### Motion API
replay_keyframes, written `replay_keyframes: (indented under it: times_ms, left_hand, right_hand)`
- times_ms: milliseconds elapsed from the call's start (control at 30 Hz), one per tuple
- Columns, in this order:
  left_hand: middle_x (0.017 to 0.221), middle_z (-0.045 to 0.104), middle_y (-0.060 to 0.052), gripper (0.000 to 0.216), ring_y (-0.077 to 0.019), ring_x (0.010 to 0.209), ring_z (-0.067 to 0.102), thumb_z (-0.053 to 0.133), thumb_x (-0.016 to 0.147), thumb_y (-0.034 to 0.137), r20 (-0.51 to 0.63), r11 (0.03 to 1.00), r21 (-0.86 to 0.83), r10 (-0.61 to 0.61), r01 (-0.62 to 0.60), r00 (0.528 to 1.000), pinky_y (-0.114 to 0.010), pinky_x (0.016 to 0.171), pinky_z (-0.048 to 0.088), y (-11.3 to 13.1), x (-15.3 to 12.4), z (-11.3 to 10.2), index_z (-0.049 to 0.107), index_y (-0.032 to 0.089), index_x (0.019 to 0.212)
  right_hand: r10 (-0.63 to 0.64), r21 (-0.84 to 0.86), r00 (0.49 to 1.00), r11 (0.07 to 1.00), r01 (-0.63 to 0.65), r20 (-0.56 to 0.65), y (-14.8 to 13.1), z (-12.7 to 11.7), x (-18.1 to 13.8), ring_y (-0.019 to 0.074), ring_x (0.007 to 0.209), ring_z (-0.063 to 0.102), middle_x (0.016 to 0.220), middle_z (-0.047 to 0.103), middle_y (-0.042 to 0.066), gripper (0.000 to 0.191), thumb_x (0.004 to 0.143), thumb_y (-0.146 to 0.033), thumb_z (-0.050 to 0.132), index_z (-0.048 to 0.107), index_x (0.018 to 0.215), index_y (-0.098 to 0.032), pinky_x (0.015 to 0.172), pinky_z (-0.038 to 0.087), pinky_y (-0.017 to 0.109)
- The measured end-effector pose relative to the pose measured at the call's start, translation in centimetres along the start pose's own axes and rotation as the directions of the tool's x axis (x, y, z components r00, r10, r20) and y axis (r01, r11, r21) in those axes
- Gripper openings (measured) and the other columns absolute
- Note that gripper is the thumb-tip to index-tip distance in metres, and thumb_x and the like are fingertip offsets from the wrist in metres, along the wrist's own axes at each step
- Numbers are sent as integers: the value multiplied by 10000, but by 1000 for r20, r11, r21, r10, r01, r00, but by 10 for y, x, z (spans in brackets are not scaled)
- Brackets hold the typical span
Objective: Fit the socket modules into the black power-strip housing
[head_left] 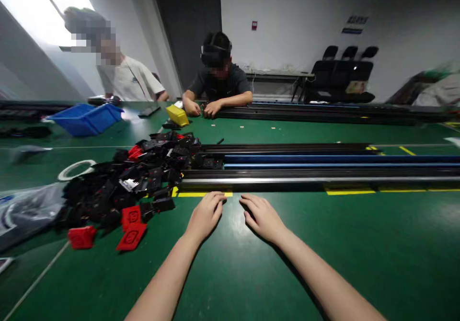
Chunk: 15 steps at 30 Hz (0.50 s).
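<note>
My left hand (207, 214) lies flat on the green tabletop (230, 273), fingers stretched out and holding nothing. Beside it, a short gap to the right, my right hand (263, 217) also rests palm down with its fingers apart. Just beyond both hands runs a long black rail with a silver edge (287, 181). Behind that lie a blue rail (323, 160) and further black rails (287, 147). A heap of small black parts (108, 189) spreads out to the left of my left hand, with red pieces (132, 236) at its near side.
Around the heap are a blue bin (86, 119), a white ring (76, 169), a yellow bin (177, 115) and a clear plastic bag (32, 211). Yellow tape strips (350, 192) mark the table. Across it a person (219, 81) works with both hands; another person (125, 76) is at the left.
</note>
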<state>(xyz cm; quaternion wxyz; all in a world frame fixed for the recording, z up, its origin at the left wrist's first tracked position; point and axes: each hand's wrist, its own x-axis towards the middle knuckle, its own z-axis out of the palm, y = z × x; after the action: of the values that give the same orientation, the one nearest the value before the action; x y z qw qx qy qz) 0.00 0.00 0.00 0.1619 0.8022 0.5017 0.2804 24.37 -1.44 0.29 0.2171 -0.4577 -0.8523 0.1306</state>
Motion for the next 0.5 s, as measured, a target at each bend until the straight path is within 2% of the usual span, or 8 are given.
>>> replay_keyframes:
  times_ms: [233,500]
  left_hand:
    - [1166,650,-75,240,-226,1157,583,432,1003,207,9,1000,-13,1,-1,1000,-417,1033,477,-2,2,1,651,215,1101]
    - [1119,659,-59,229,-219,1117,580,446,982,186,5,992,-118,-37,37,999,-415,1020,460,-4,6,-1,669,217,1026]
  right_hand:
    - [-4,14,1000,1000,3,9,0,-5,-1,232,1373,514,1475,574,101,434,978,-247,482,561,1402,-203,1138,418,450]
    - [4,22,1000,1000,-5,18,-1,-7,0,229,1372,517,1471,578,99,428,987,-250,479,556,1405,-206,1128,420,447]
